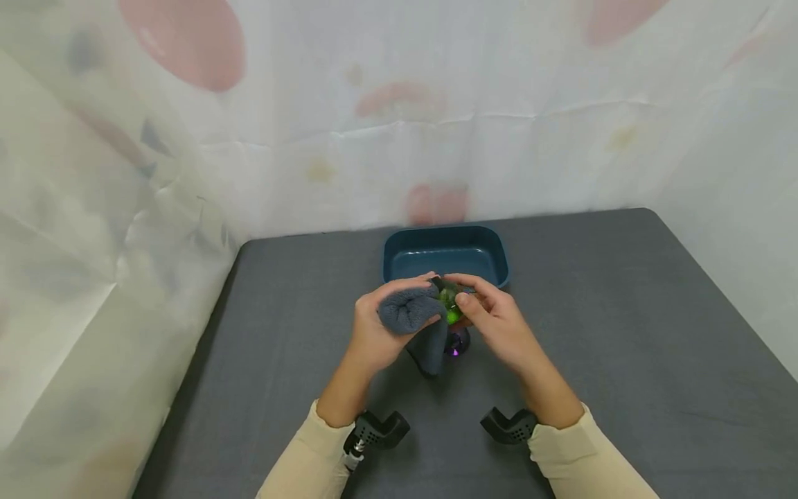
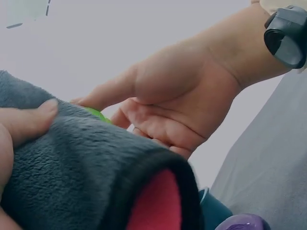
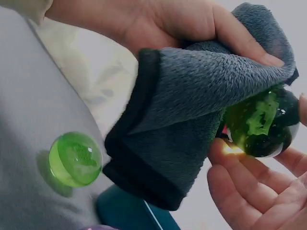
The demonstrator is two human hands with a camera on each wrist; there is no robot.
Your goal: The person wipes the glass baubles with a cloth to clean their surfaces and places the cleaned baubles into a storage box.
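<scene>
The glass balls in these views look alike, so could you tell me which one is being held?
The dark green ball, pinched in the right hand against the grey cloth. The lighter green ball lies alone on the table.

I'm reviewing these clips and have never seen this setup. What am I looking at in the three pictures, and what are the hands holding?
No machine here: a person works with bare hands, wearing three cameras. The wide picture comes from the head, looking down at a grey table. The other two come from small black cameras strapped to each wrist. The left hand grips a grey cloth with a dark hem. The right hand pinches a green glass ball against that cloth. Behind the hands lies a dark blue tray. A second green ball and a purple ball lie on the table.
</scene>
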